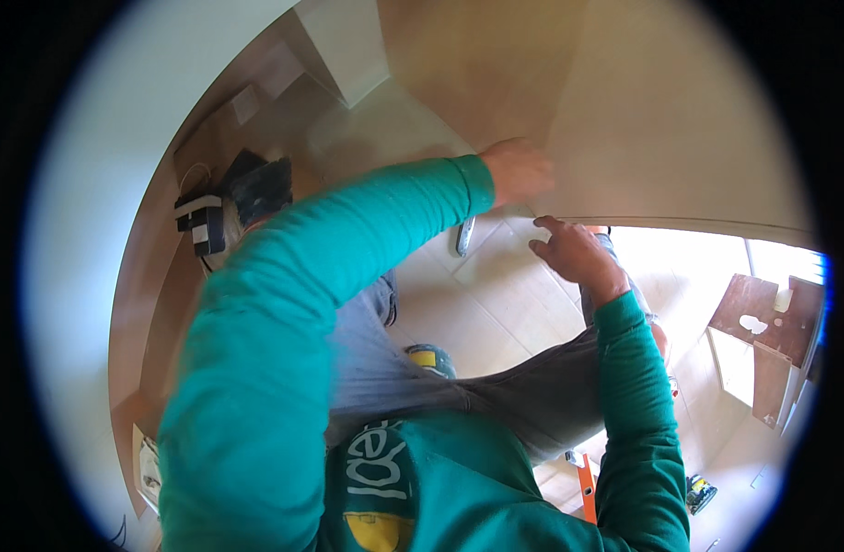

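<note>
A large tan door-like panel [661,120] fills the upper right of the view. My left hand [519,172], blurred by motion, is at the panel's surface near its left side, and its fingers cannot be made out. My right hand [578,256] is just below the panel's long edge [698,224], with index finger and thumb apart and nothing visible between them. The index fingertip is close to the edge; whether it touches cannot be told. Below my left wrist, a slim grey metallic tool [465,236] lies on the tiled floor.
Black and white equipment [203,225] with a cord stands at the left, beside a dark object [261,189]. Reddish-brown board pieces [753,317] are at the right. An orange spirit level [587,488] and a black-yellow object [701,494] lie at the lower right.
</note>
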A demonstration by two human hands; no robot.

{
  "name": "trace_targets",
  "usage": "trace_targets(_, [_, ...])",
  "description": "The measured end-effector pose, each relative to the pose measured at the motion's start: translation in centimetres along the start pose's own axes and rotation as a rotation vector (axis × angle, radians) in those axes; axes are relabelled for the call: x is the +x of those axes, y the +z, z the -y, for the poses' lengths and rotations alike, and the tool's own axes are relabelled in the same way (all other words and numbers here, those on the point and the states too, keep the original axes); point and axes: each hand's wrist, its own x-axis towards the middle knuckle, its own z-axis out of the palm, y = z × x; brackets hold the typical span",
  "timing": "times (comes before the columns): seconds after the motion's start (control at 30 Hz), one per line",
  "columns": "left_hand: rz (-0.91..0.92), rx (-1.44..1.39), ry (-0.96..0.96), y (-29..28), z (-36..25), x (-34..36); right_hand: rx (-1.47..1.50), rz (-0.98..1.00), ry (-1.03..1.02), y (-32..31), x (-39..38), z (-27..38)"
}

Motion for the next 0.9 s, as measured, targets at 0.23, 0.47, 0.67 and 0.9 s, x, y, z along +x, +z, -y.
trace_targets(0.23, [-0.125,0.004,0.209,-11.7,-12.6,-5.2,-0.08,0.167,0.319,4.7,1.4,-2.9])
trace_targets(0.47, [-0.053,-0.021,0.255,-16.1,-14.2,-8.5,0.181,-0.035,0.512,20.3,9.2,-1.5])
trace_targets(0.67, [0.193,0.002,0.133,-17.8,-10.5,-9.0,0.471,-0.144,0.645,22.6,14.6,5.8])
trace_targets(0.9, [0.208,-0.068,0.249,-17.5,-8.8,-8.8,0.474,-0.447,0.33,22.0,16.8,1.8])
